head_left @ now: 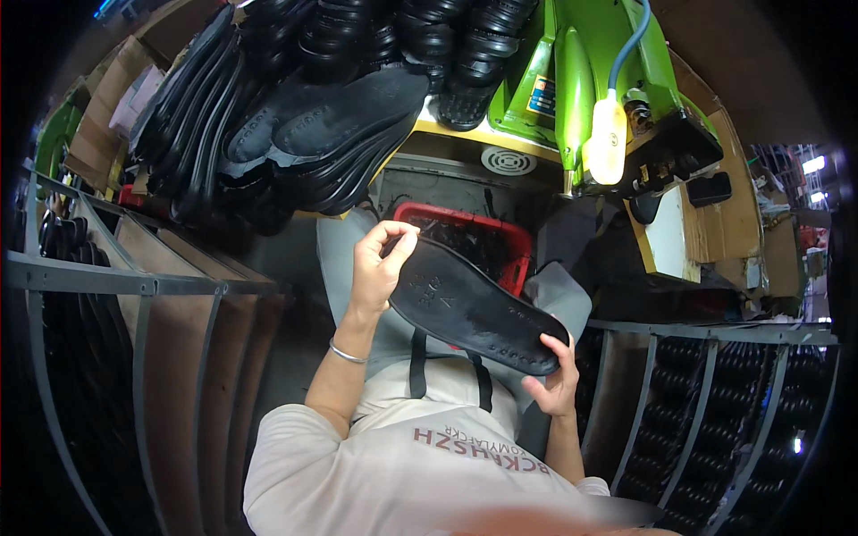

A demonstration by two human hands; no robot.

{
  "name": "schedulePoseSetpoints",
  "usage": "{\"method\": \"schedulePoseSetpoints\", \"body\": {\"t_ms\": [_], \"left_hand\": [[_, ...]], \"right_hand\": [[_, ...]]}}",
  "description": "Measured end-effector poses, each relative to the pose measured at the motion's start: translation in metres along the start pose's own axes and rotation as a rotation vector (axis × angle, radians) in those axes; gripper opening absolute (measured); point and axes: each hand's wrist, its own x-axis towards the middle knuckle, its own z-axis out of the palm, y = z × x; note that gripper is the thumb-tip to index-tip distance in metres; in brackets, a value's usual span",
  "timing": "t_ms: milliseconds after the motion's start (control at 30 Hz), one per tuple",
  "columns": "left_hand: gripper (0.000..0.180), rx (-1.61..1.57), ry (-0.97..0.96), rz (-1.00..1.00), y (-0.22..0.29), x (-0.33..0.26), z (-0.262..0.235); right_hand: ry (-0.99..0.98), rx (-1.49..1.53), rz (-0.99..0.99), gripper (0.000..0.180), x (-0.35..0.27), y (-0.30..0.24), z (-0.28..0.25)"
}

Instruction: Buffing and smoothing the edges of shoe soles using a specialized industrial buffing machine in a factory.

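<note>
Shoe sole [474,308], black, is in the middle of the frame, over my lap, slanting from its broad end at upper left to its narrower end at lower right, with a marked face turned up toward me. At the far left, a grey metal rack [161,284] holds upright brown boards [170,384], and a cardboard box [103,116] sits above it. In the upper left, a big heap of black soles [357,112] lies stacked and overlapping on the table [518,136].

My left hand [380,263], with a silver bracelet [347,354] at the wrist, is by the broad end; thumb and forefinger meet at its rim, but I cannot tell whether the edge is between them. Beyond the sole, at centre, a red bin [456,213] stands below the table. My right hand [561,375] has hold of the narrower end, a fingertip over its top face and the thumb spread apart below the edge.

In the upper right, a green machine [572,80] stands on the table, with a pale yellow lamp [608,138] on a blue cord [631,49] in front. Farther right is an open cardboard box [728,223], and at lower right a second rack [639,402] carries rows of black soles.
</note>
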Motion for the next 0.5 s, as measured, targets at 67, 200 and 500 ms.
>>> {"method": "schedulePoseSetpoints", "body": {"t_ms": [67, 200, 500], "left_hand": [[0.007, 0.012, 0.002, -0.029, -0.002, 0.005, 0.003], [0.006, 0.060, 0.016, -0.066, -0.007, 0.014, 0.007], [0.006, 0.109, -0.029, -0.164, -0.022, 0.029, 0.011]], "right_hand": [[0.054, 0.089, 0.037, 0.063, 0.001, 0.010, 0.003], [0.103, 0.180, 0.139, 0.076, 0.005, 0.029, 0.004], [0.135, 0.286, 0.188, 0.089, 0.020, 0.063, -0.006]]}}
